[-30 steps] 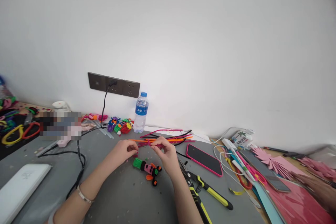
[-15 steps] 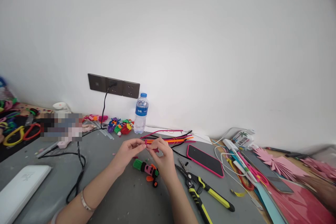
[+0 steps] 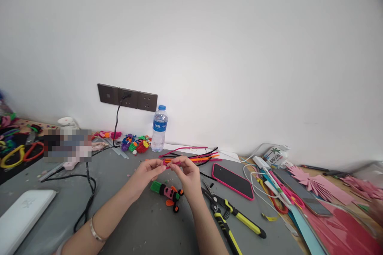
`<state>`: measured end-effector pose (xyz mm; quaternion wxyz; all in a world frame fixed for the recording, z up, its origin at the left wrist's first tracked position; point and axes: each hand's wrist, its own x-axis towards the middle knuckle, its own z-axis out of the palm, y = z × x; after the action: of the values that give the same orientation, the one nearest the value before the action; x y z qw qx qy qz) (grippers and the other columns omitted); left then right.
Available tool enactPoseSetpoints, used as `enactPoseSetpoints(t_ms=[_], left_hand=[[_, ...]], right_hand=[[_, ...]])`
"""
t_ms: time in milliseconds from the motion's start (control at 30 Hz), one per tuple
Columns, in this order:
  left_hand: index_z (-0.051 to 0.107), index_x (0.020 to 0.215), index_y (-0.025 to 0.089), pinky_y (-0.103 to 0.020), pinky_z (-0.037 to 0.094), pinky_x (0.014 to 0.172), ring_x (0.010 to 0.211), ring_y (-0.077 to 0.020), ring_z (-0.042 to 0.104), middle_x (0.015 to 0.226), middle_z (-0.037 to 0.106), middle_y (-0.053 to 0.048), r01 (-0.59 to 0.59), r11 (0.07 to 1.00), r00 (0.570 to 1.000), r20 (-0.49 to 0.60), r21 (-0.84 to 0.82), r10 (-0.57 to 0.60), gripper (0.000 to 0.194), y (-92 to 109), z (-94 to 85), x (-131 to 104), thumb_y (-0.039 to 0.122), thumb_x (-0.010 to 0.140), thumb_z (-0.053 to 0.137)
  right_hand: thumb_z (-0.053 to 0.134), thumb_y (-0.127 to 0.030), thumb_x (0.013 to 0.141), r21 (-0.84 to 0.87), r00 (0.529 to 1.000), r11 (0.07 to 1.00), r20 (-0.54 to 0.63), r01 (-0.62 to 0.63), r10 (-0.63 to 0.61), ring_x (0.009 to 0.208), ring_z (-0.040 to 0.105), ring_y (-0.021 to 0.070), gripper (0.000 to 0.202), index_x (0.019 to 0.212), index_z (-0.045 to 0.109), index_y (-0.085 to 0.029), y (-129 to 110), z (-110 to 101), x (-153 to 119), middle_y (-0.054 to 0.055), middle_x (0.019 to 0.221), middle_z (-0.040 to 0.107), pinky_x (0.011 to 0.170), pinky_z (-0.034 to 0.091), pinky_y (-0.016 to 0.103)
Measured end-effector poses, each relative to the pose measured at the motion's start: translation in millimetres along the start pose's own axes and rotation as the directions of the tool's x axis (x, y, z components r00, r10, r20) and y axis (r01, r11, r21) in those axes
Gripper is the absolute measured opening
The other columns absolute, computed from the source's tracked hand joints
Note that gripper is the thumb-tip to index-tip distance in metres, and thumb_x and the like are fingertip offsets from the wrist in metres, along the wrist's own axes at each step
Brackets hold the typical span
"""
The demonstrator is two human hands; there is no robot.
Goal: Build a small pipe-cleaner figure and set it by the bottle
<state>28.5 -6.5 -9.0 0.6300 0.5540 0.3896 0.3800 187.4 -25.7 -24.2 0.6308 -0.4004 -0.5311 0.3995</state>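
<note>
Between my two hands is a short, bent magenta pipe cleaner (image 3: pixel 171 164), raised a little over the grey table mat (image 3: pixel 143 227). My left hand (image 3: pixel 151 171) pinches its left end with thumb and forefinger. On the other end, the fingertips of my right hand (image 3: pixel 187 173) are closed. Just below the hands lies a small pipe-cleaner figure (image 3: pixel 168 192) in green, black, pink and orange. Behind them is a bunch of magenta, orange and black pipe cleaners (image 3: pixel 197 159), partly covered by my right hand. Yellow-and-black pliers (image 3: pixel 223 211) lie right of my right forearm, jaws pointing away.
A pink-cased phone (image 3: pixel 233 181) and a white cable lie to the right, with coloured paper (image 3: pixel 347 223) beyond. A water bottle (image 3: pixel 159 129) stands by the wall near small fuzzy figures (image 3: pixel 136 144). Left are a white power bank (image 3: pixel 26 211) and black cord (image 3: pixel 89 191). Another person's hand (image 3: pixel 376 209) shows far right.
My right hand has shifted slightly right, away from the left, and more of the magenta pipe cleaner shows between them. The view has turned a little to the right.
</note>
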Motion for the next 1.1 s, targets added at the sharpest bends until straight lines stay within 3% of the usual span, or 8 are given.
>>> enactPoseSetpoints(t_ms=[200,467,733,1100], left_hand=[[0.055,0.068,0.018,-0.023,0.023,0.051,0.055,-0.0091,0.027,0.063,0.037,0.005,0.016,1.0,1.0,0.025,-0.024,-0.015,0.035,-1,0.1,0,0.05,0.073,0.067],[0.052,0.061,0.018,-0.024,0.023,0.052,0.054,-0.0095,0.027,0.06,0.033,0.006,0.033,0.998,0.998,0.048,-0.061,-0.03,0.036,5,3.5,-3,0.05,0.072,0.068],[0.049,0.06,0.018,-0.024,0.02,0.051,0.054,-0.0097,0.024,0.058,0.031,0.007,0.029,1.0,0.993,0.111,0.002,-0.029,0.04,5,4.6,-4,0.052,0.071,0.068],[0.054,0.06,0.018,-0.025,0.022,0.052,0.055,-0.0106,0.028,0.059,0.038,0.005,0.023,0.993,0.973,0.224,0.113,-0.048,0.037,6,0.8,-7,0.05,0.074,0.067]], right_hand=[[0.074,-0.031,0.074,0.191,0.989,0.972,0.071,-0.139,0.128,0.074,0.066,0.0201,0.02,0.084,0.059,-0.021,-3,-3,2,0.003,0.075,0.072,0.072,0.051,0.034],[0.074,-0.029,0.072,0.159,0.995,0.982,0.013,-0.099,0.098,0.056,0.048,0.0113,0.016,0.069,0.062,-0.019,1,1,2,-0.002,0.066,0.059,0.056,0.042,0.024],[0.072,-0.033,0.073,0.147,0.999,0.989,0.02,-0.028,0.026,0.055,0.046,0.0127,0.025,0.061,0.054,-0.02,-2,1,2,-0.002,0.059,0.053,0.052,0.039,0.025],[0.074,-0.033,0.071,0.128,0.996,0.989,0.061,-0.074,0.066,0.056,0.049,0.013,0.025,0.061,0.056,-0.02,-7,2,0,-0.002,0.06,0.056,0.056,0.042,0.027]])
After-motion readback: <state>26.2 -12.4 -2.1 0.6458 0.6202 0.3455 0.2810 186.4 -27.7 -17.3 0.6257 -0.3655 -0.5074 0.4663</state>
